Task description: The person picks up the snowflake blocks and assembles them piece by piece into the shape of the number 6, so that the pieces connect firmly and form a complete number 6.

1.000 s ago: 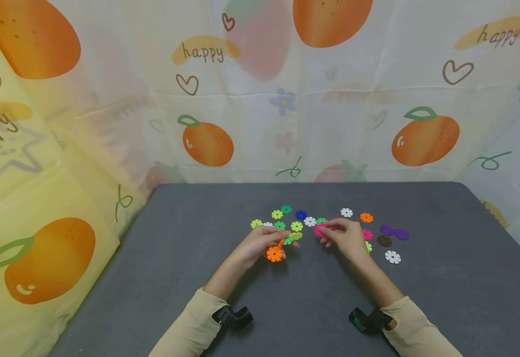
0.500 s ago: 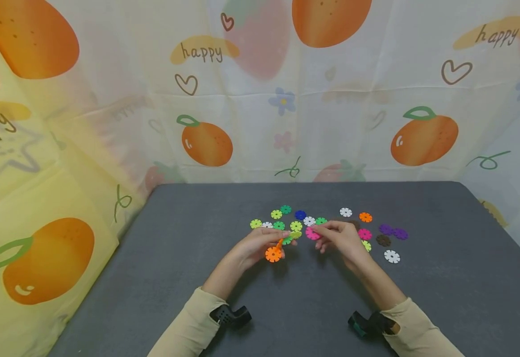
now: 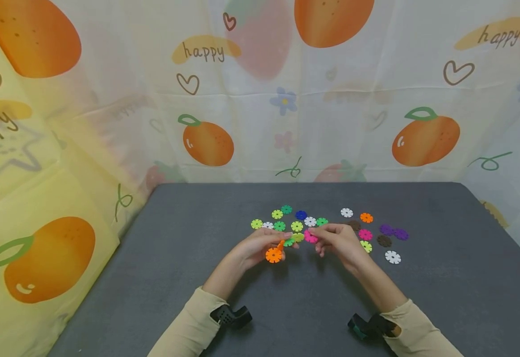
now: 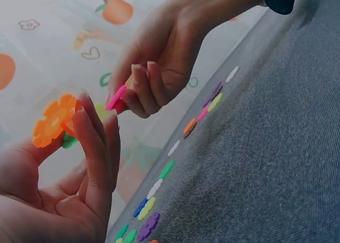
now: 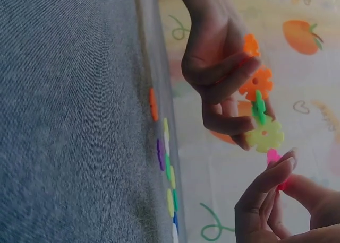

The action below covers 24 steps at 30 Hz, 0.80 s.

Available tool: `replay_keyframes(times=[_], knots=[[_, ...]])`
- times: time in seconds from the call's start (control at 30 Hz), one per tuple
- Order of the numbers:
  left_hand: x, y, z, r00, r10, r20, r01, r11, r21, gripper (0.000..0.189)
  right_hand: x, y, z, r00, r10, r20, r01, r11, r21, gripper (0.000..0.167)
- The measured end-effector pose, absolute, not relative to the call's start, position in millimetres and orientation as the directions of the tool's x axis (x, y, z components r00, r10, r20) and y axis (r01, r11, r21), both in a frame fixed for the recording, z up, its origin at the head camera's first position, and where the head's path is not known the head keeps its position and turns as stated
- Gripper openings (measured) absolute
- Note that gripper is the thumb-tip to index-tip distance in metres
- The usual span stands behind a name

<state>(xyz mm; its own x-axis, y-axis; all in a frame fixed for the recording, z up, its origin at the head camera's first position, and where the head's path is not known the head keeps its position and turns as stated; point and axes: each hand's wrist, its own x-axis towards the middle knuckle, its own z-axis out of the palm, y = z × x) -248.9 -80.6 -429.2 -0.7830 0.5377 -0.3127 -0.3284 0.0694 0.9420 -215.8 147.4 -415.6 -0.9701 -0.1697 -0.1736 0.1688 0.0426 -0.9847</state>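
Over the bench, the left hand pinches a disc chain, probably leaving its yellow disc accessible. The right hand pinches a pink disc just beside it, seemingly for alignment.

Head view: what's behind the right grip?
A brown disc and a green disc show just beyond the right grip, the brown one partly covered. Anything fully hidden can't be seen.

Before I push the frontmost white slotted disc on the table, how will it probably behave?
The white slotted disc lies flat and looks thin, so it will probably slide rather than roll or tip. It is likely light: the right hand easily pinches a similar pink slotted disc.
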Motion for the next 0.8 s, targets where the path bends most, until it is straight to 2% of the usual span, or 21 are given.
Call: replay_keyframes(times=[0.27, 0.8], knots=[[-251.0, -82.7, -430.7, -0.754, 0.580, -0.307, -0.293, 0.121, 0.949, 0.032, -217.2, 147.2, -418.5, -0.956, -0.239, -0.171, 0.149, 0.109, -0.983, 0.034], [-248.3, -83.5, -429.9, -0.724, 0.649, -0.235, -0.166, 0.167, 0.972, 0.033, -211.6, 142.0, -416.7, -0.968, -0.227, -0.108, 0.067, 0.178, -0.982, 0.029]])
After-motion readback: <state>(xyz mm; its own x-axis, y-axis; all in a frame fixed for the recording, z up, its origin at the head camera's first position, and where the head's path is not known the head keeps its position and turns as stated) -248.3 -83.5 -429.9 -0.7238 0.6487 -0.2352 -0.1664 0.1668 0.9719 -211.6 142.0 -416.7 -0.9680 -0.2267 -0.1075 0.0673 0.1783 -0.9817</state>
